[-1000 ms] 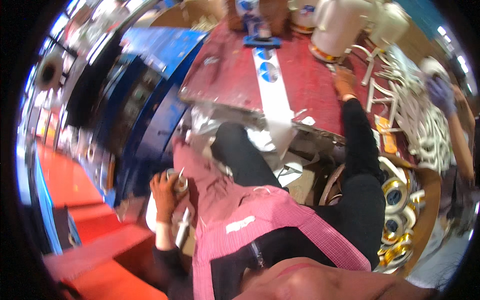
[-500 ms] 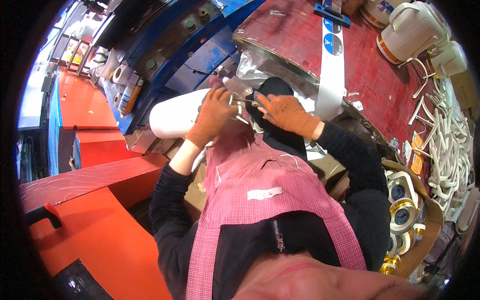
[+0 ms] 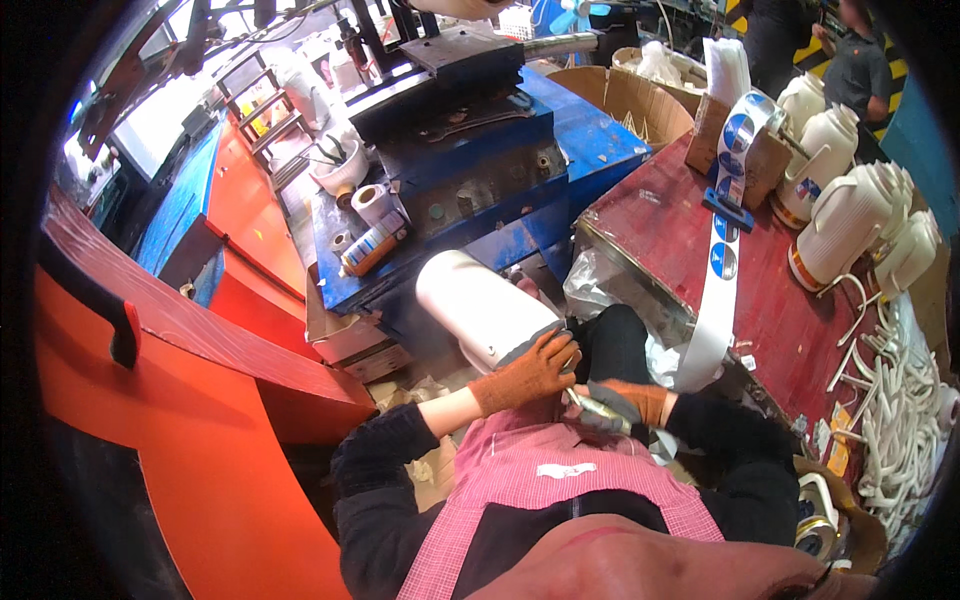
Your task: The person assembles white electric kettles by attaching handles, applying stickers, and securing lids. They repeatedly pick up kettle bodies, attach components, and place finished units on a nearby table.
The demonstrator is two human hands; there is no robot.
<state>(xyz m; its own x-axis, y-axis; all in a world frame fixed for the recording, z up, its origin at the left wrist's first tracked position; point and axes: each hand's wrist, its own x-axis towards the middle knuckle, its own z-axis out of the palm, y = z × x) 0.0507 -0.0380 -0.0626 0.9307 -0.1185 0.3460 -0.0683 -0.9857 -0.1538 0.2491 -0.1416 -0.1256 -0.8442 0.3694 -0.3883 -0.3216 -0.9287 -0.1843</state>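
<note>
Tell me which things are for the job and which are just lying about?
For the job:
- white cylinder, in the left hand
- perhaps a tool, in the right hand

Probably lying about:
- roll
- can
- bowl

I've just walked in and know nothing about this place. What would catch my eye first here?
Probably the big white cylinder in the middle, with the orange-gloved left hand on its near end. Next, the bright orange panel at the lower left. Then the pale jugs standing at the right of the red table.
</note>
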